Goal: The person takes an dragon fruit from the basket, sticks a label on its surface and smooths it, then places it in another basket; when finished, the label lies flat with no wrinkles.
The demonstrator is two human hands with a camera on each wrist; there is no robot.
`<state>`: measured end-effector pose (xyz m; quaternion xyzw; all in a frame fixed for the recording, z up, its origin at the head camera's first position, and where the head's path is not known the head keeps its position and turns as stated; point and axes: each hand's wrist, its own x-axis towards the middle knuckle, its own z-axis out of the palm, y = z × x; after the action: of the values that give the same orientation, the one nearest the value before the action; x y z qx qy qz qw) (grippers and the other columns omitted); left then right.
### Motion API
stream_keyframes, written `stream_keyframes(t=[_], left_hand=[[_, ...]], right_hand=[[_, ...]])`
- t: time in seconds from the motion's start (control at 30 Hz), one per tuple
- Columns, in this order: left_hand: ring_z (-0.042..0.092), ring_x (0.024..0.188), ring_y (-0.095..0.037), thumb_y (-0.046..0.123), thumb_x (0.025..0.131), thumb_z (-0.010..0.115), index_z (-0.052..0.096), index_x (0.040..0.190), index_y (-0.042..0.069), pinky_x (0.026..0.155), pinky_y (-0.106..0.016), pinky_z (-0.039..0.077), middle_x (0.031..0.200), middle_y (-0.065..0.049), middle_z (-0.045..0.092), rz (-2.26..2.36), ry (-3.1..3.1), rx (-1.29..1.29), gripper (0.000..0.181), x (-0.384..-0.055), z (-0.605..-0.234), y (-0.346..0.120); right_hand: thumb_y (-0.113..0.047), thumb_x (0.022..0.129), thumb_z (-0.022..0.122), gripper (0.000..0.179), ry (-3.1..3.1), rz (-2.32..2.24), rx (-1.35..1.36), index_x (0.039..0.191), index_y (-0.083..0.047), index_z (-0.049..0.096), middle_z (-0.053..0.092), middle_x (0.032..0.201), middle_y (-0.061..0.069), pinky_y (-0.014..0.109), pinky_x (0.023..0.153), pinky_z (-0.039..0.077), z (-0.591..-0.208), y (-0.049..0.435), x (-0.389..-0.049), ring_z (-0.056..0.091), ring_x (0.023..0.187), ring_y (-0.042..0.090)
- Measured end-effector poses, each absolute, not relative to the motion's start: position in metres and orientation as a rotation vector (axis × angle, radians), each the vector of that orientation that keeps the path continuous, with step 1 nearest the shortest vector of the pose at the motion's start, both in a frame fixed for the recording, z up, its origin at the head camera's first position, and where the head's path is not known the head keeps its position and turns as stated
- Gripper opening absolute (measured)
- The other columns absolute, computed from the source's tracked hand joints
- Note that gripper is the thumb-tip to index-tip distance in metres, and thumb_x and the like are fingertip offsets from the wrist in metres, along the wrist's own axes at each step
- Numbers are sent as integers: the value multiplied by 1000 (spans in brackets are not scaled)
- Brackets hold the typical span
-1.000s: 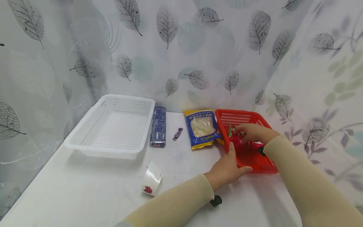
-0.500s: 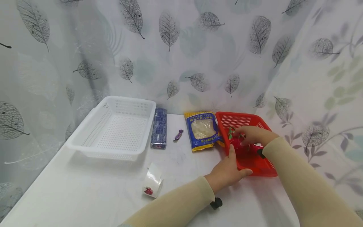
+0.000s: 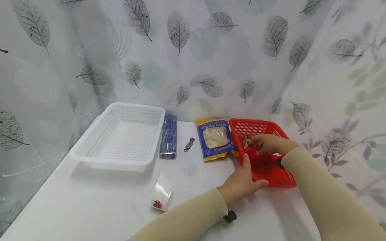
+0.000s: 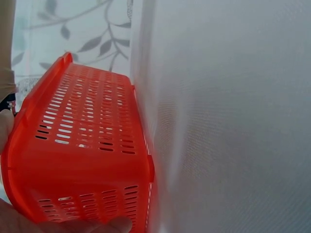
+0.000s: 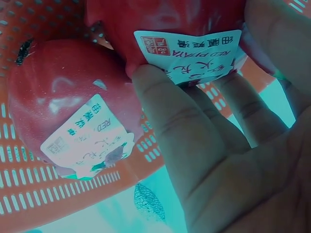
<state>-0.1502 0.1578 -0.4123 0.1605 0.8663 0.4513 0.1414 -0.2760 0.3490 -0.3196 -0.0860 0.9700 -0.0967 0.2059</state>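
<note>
A red plastic basket [image 3: 274, 179] stands at the right of the table. My left hand [image 3: 241, 182] grips its near left corner, with the thumb along the front rim and the fingers against the outer wall [image 4: 82, 170]. Inside the basket, my right hand [image 3: 271, 144] holds a red dragon fruit [image 3: 251, 155] with green tips. In the right wrist view, fingers and thumb lie around this dragon fruit [image 5: 170, 17], beside its white label reading RED PITAYA. A second labelled dragon fruit [image 5: 53, 82] lies next to it against the perforated basket wall.
A white basket [image 3: 144, 157] stands at the left, with a long dark blue packet [image 3: 168, 137] beside it. Between that and a blue and yellow orecchiette bag [image 3: 215, 137] lies a purple wrapped candy [image 3: 189, 144]. A white curved piece with a red print [image 3: 162, 192] sits nearer the front.
The head view shifts slightly. My left hand stays at the basket corner; my right hand stays on the dragon fruit, whose green tips show a little more now.
</note>
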Motion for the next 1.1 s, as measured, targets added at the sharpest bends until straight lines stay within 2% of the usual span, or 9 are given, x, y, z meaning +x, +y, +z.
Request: stream_keyframes(t=[0.27, 0.47, 0.63, 0.8, 0.97, 1.1], left_hand=[[60, 139, -20, 69, 87, 76, 7, 171, 37, 106, -44, 59, 161, 11, 51, 1302, 2505, 441, 114, -149, -411, 157], [63, 136, -19, 68, 88, 76, 7, 172, 34, 107, -42, 59, 160, 10, 53, 1276, 2520, 462, 114, -149, -411, 157], [65, 134, -19, 68, 87, 76, 8, 172, 33, 108, -41, 58, 159, 10, 55, 1253, 2544, 447, 114, -152, -408, 152], [67, 129, -21, 70, 86, 75, 8, 172, 35, 103, -42, 61, 156, 10, 58, 1219, 2552, 444, 114, -156, -406, 149], [66, 125, -21, 70, 89, 72, 8, 171, 41, 97, -44, 63, 154, 11, 58, 1144, 2481, 550, 108, -165, -408, 135], [64, 129, -17, 69, 93, 68, 20, 170, 38, 102, -41, 61, 158, 10, 56, 959, 2542, 695, 95, -173, -392, 105]], right_hand=[[-22, 87, 88, 59, 2720, -243, -243, 141, -17, 65, 66, 133, 19, 51, 91, 65, -320, 348, -276, 60, 121, 39], [-22, 89, 87, 54, 2702, -268, -260, 138, -17, 67, 67, 130, 17, 48, 89, 66, -322, 350, -275, 61, 121, 38], [-21, 90, 85, 58, 2691, -241, -335, 144, -13, 65, 67, 134, 18, 48, 91, 65, -316, 340, -280, 63, 119, 37], [-23, 92, 84, 58, 2740, -99, -353, 145, -11, 64, 67, 138, 20, 55, 97, 62, -307, 327, -282, 64, 118, 37], [-33, 94, 81, 66, 2749, -8, -193, 151, -7, 58, 63, 143, 24, 65, 101, 57, -297, 308, -269, 61, 123, 41], [-36, 95, 77, 72, 2794, 29, -154, 155, -5, 52, 60, 147, 26, 69, 107, 52, -285, 286, -255, 58, 128, 44]])
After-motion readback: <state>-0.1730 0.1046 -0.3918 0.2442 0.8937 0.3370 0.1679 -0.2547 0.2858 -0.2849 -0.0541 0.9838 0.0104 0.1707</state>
